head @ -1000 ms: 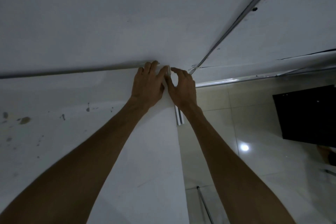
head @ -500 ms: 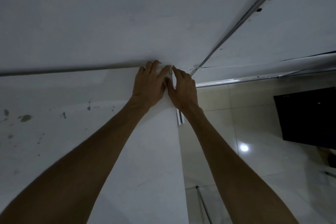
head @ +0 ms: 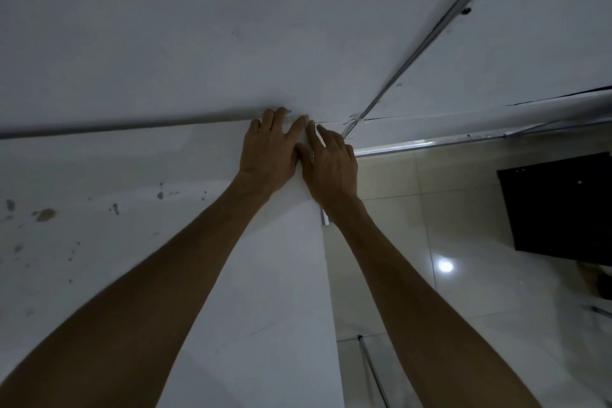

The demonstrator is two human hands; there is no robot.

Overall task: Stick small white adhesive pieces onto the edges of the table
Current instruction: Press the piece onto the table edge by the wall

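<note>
Both hands meet at the table's (head: 271, 275) far corner, left hand (head: 268, 152) touching right hand (head: 332, 166).

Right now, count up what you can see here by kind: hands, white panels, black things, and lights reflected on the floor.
Hands: 2, left hand and right hand, both flat at the panel corner
White panels: 3, near panel, far panel, right panel
Black box: 1
Light glare on the floor: 1
Total: 7
</note>
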